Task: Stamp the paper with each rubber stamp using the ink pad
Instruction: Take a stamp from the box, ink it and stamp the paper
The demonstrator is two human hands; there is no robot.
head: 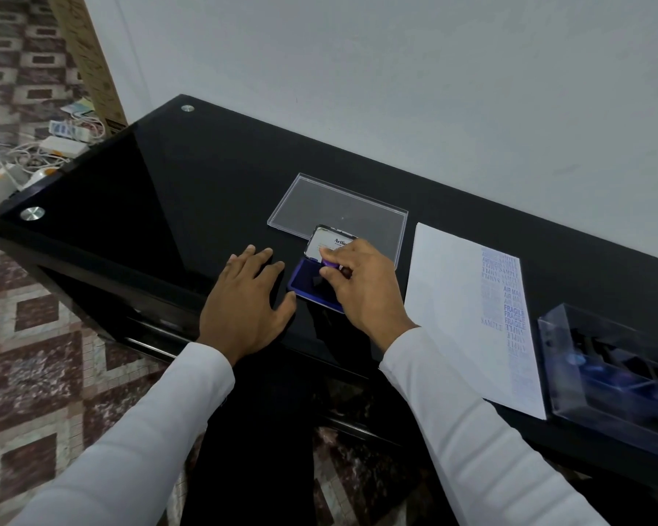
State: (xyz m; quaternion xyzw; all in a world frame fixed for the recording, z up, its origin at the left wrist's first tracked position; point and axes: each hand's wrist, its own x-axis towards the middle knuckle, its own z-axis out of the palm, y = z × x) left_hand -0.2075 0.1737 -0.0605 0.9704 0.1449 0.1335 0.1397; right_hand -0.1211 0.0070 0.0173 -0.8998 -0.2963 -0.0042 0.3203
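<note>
Right hand [361, 286] pinches a small purple rubber stamp [332, 264] between thumb and fingertips, held down on or just over the ink pad [307, 288]; contact itself is hidden by the fingers, can't confirm. Left hand [246, 298] lies flat and open on the black desk [190, 191], thumb touching the pad's near-left edge, looks like it's bracing the tin. Risks: glossy desk top, so the pad could skid if the press goes off-centre and the left hand isn't really pinning it; a tilted stamp would ink unevenly and print patchy; over-inking would likely blur the text. Paper [456, 298] is loose at 3 o'clock from the pad, nothing holding it, so it may shift or lift with the stamp on pull-off. Its right-hand column is already crowded with overlapping blue marks (SAMPLE, AIR MAIL, FRAGILE legible, others faint or inverted), so a new print dropped there would be unreadable; left part is blank. Pad is a dark blue tin, hinged lid [329, 241] up showing a white label. Clear lid [339, 212] lies at 12 o'clock from the pad; clear stamp tray [608, 377] sits at 3 o'clock just beyond the paper, contents dark, count unclear.
</note>
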